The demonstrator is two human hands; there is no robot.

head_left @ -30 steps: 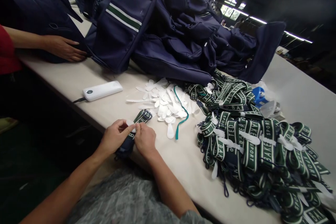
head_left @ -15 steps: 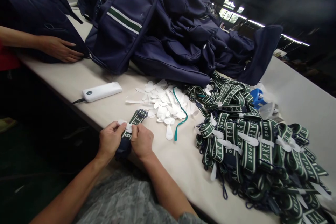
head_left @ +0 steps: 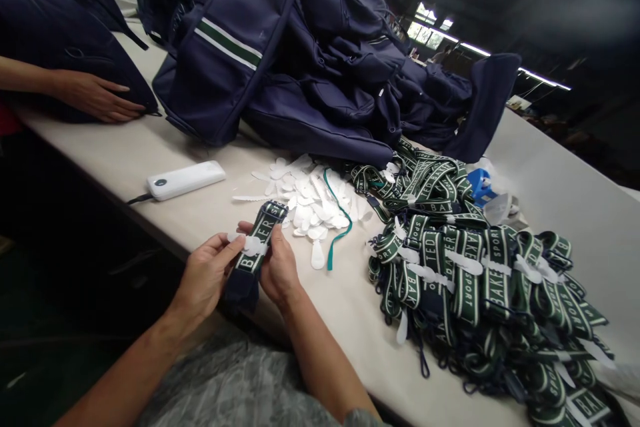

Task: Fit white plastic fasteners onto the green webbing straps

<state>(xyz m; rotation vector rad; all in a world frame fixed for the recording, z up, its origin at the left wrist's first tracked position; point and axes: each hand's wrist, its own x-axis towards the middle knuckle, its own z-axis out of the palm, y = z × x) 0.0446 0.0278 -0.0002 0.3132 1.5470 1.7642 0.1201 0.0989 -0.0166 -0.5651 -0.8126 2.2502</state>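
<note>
A folded green-and-navy webbing strap (head_left: 263,223) with white lettering is held over the table's near edge. My left hand (head_left: 201,278) pinches the left end of a white paper-like strip (head_left: 254,245) that lies across the strap. My right hand (head_left: 281,268) grips the strap from its right side, its fingers partly hidden behind it. Just beyond my hands lies a heap of similar white strips (head_left: 313,203), with a teal ribbon (head_left: 337,237) on top. Many matching straps banded with white strips form a pile (head_left: 467,280) to the right.
Navy bags (head_left: 227,47) with striped trim are heaped along the back of the pale table (head_left: 345,327). A white corded device (head_left: 187,180) lies at the left. Another person's hand (head_left: 97,97) rests on a bag. A blue plastic object (head_left: 480,185) sits behind the straps.
My right hand has let go of the white strip and moved around the strap's right side. The strap is turned more toward me. My left hand keeps its pinch; the view has shifted slightly.
</note>
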